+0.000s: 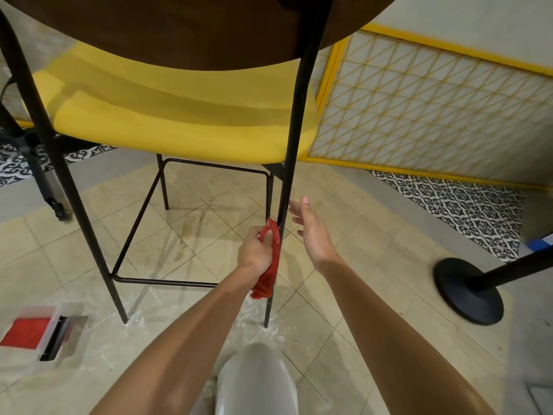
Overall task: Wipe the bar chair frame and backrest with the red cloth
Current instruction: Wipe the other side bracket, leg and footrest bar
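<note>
Knee [257, 375] foreground; left hand [254, 253] grips red cloth [267, 277] against frame [294, 115]; right hand [314, 235] open.

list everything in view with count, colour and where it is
bar chair: one, yellow seat with dark frame and brown backrest, centre
red cloth: one, red, against the chair's near right leg
plastic box: one, clear with red contents, floor lower left
post base: one, black, floor right
lattice panel: one, yellow, upper right
left hand: one, grips the red cloth
right hand: one, open, beside that leg
</note>
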Motion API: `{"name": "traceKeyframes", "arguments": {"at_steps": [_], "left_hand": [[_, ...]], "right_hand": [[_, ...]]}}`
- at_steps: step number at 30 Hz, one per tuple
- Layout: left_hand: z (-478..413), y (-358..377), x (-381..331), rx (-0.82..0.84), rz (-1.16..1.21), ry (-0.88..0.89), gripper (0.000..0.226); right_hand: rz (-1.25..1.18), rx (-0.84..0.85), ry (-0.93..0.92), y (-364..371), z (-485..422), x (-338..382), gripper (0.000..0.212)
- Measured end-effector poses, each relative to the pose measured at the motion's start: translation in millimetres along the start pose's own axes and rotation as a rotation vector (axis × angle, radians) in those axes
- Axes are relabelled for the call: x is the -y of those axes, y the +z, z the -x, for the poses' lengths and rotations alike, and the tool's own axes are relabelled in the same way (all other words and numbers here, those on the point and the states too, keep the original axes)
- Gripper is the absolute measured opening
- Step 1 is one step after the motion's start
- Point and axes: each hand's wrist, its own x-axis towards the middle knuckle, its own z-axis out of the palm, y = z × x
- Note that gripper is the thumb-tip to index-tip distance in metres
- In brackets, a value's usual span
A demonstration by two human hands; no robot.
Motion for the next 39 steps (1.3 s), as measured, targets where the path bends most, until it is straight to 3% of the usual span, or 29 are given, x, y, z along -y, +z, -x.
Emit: {"name": "traceKeyframes", "arguments": {"at_steps": [9,17,20,24,31,39], "left_hand": [[2.6,-2.5,-27.6,-0.084,0.227,0.237,0.019],[-1.5,-4.8,-4.5,0.046,0.034,0.134,0.027],[-5.4,-13.4,0.7,0.11,0.03,0.055,0.02],[-4.6,-18.5,-11.9,0.081,0.264,0.072,0.019],[3.9,-5.7,-14.2,0.037,0.208,0.211,0.026],[4.2,1.2,5.7,-0.007,-0.09,-0.017,0.028]], "right_hand": [[-0.019,-0.009,0.02,0.3,-6.9,-6.8,0.064],[-0.03,0.009,0.05,9.4,-8.6,-13.8,0.065],[-0.023,0.005,0.091,8.8,-8.4,-16.2,0.067],[-0.005,-0.001,0.076,6.3,-10.1,-15.9,0.065],[-0.016,-0.01,0.057,7.1,-12.4,-15.5,0.065],[0.002,-0.013,0.121,10.5,-1.6,-23.8,0.066]]}}
